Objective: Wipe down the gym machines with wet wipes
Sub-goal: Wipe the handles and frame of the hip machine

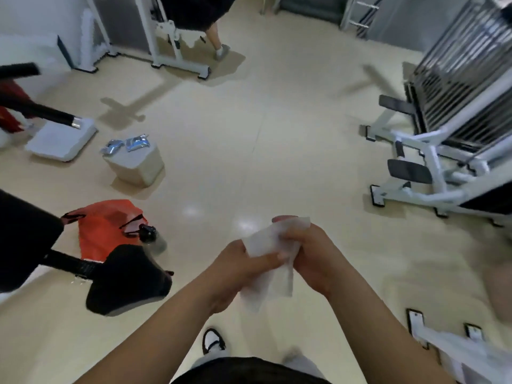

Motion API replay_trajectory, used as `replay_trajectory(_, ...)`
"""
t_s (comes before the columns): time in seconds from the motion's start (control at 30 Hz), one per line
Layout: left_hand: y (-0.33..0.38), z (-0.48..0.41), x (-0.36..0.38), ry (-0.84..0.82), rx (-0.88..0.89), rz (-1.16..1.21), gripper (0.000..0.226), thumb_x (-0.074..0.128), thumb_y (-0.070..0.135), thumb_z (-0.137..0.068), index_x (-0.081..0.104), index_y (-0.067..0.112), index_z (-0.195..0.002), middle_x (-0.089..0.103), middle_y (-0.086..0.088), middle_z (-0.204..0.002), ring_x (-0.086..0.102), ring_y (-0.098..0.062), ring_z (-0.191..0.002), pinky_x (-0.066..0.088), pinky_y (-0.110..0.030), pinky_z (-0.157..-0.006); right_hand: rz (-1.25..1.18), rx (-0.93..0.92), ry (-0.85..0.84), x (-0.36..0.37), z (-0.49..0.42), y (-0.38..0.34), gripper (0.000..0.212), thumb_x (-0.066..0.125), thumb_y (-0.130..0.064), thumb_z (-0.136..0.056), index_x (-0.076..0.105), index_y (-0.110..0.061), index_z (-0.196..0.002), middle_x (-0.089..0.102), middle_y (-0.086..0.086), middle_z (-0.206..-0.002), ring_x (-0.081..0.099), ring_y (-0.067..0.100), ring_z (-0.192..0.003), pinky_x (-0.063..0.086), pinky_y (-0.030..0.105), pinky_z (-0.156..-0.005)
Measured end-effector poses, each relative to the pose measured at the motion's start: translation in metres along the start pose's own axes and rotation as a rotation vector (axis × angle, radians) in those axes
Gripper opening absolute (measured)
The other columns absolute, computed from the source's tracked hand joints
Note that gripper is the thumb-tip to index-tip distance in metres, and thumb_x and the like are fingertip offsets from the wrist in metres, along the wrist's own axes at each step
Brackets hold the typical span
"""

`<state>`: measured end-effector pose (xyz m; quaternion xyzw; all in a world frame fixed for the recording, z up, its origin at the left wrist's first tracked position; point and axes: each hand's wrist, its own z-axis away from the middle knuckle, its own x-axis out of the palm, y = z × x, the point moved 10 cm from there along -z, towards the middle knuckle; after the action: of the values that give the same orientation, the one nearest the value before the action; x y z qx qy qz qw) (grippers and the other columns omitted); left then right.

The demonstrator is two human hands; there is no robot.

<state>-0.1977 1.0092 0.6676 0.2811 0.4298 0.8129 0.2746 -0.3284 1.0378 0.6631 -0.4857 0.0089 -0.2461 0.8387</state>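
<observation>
As right hand (313,257) grips wipe (264,242), packets (137,142) unreadable

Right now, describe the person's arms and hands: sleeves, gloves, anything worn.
The left forearm and right forearm are bare down to the picture's edge; no sleeves show. The left hand and right hand wear no gloves, and no watch, band or ring shows. Blur hides finer marks.

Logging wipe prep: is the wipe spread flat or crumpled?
Partly unfolded, not flat: the wet wipe is bunched between the left hand and right hand, its lower end hanging.
</observation>
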Motion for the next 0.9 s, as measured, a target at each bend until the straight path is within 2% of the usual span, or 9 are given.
replay_trajectory(0.13, -0.008, -0.011, 0.120, -0.222, -0.023, -0.084, 0.037, 0.068, 0.037, -0.095, 0.070, 0.029, -0.131, 0.074, -0.004, -0.126, 0.068, -0.025, -0.121, 0.048, -0.056, -0.110, -0.084, -0.023, 0.232, -0.124, 0.067, 0.019, 0.024, 0.057, -0.005, -0.092, 0.074, -0.003, -0.109, 0.075, 0.020, -0.107, 0.071, 0.032, -0.094, 0.053, 0.041, -0.081)
replay_trajectory(0.23, -0.032, -0.011, 0.216, -0.352, -0.071, -0.166, 0.030, 0.058, 0.038, -0.104, 0.069, 0.033, -0.132, 0.073, 0.003, -0.127, 0.067, -0.017, -0.122, 0.047, -0.045, -0.111, -0.178, 0.009, 0.420, -0.217, 0.134, 0.053, 0.029, 0.060, -0.007, -0.092, 0.072, 0.000, -0.118, 0.073, 0.025, -0.118, 0.072, 0.037, -0.102, 0.055, 0.044, -0.087)
replay_trajectory(0.33, -0.069, -0.004, 0.314, -0.426, -0.146, -0.270, 0.036, 0.054, 0.049, -0.102, 0.072, 0.027, -0.126, 0.077, 0.005, -0.119, 0.071, -0.013, -0.114, 0.049, -0.042, -0.109, -0.249, 0.027, 0.550, -0.298, 0.207, 0.093, 0.036, 0.063, -0.017, -0.092, 0.070, 0.000, -0.122, 0.071, 0.025, -0.124, 0.068, 0.042, -0.117, 0.051, 0.045, -0.091)
replay_trajectory(0.43, -0.113, 0.008, 0.403, -0.478, -0.215, -0.387, 0.054, 0.058, 0.066, -0.090, 0.072, 0.025, -0.121, 0.078, 0.007, -0.112, 0.072, -0.013, -0.108, 0.052, -0.041, -0.103, -0.311, 0.020, 0.665, -0.367, 0.281, 0.129, 0.054, 0.073, -0.032, -0.075, 0.071, 0.004, -0.115, 0.068, 0.032, -0.119, 0.068, 0.039, -0.100, 0.048, 0.047, -0.082)
replay_trajectory(0.5, -0.144, 0.015, 0.454, -0.538, -0.227, -0.473, 0.061, 0.054, 0.071, -0.084, 0.070, 0.025, -0.121, 0.076, 0.009, -0.110, 0.070, -0.012, -0.106, 0.051, -0.040, -0.102, -0.350, -0.008, 0.757, -0.408, 0.329, 0.152, 0.039, 0.073, -0.030, -0.078, 0.071, 0.001, -0.102, 0.066, 0.031, -0.103, 0.059, 0.033, -0.088, 0.043, 0.042, -0.072)
replay_trajectory(0.63, -0.196, 0.037, 0.536, -0.619, -0.329, -0.488, 0.046, 0.061, 0.057, -0.094, 0.069, 0.025, -0.126, 0.076, 0.002, -0.119, 0.069, -0.019, -0.114, 0.050, -0.045, -0.108, -0.508, -0.057, 0.954, -0.463, 0.420, 0.198, 0.029, 0.070, -0.026, -0.084, 0.068, -0.006, -0.104, 0.069, 0.023, -0.099, 0.065, 0.032, -0.091, 0.050, 0.045, -0.079)
replay_trajectory(0.73, -0.225, 0.062, 0.588, -0.702, -0.455, -0.419, 0.040, 0.059, 0.043, -0.102, 0.066, 0.016, -0.131, 0.077, -0.004, -0.119, 0.071, -0.022, -0.113, 0.053, -0.045, -0.104, -0.636, -0.061, 1.064, -0.481, 0.472, 0.236, 0.025, 0.069, -0.025, -0.097, 0.068, -0.002, -0.105, 0.071, 0.029, -0.109, 0.069, 0.032, -0.091, 0.057, 0.045, -0.080)
replay_trajectory(0.83, -0.244, 0.084, 0.635, -0.824, -0.512, -0.461, 0.036, 0.054, 0.039, -0.105, 0.067, 0.015, -0.128, 0.077, -0.006, -0.116, 0.074, -0.022, -0.109, 0.057, -0.039, -0.089, -0.701, -0.065, 1.191, -0.494, 0.514, 0.263, 0.022, 0.070, -0.029, -0.098, 0.070, -0.008, -0.102, 0.074, 0.025, -0.108, 0.071, 0.031, -0.086, 0.059, 0.044, -0.076)
replay_trajectory(0.9, -0.253, 0.096, 0.661, -0.886, -0.539, -0.494, 0.034, 0.053, 0.038, -0.106, 0.068, 0.015, -0.126, 0.078, -0.006, -0.114, 0.075, -0.021, -0.106, 0.057, -0.033, -0.081, -0.734, -0.061, 1.279, -0.501, 0.539, 0.278, 0.031, 0.071, -0.035, -0.097, 0.071, -0.004, -0.102, 0.077, 0.021, -0.105, 0.075, 0.033, -0.093, 0.061, 0.050, -0.086)
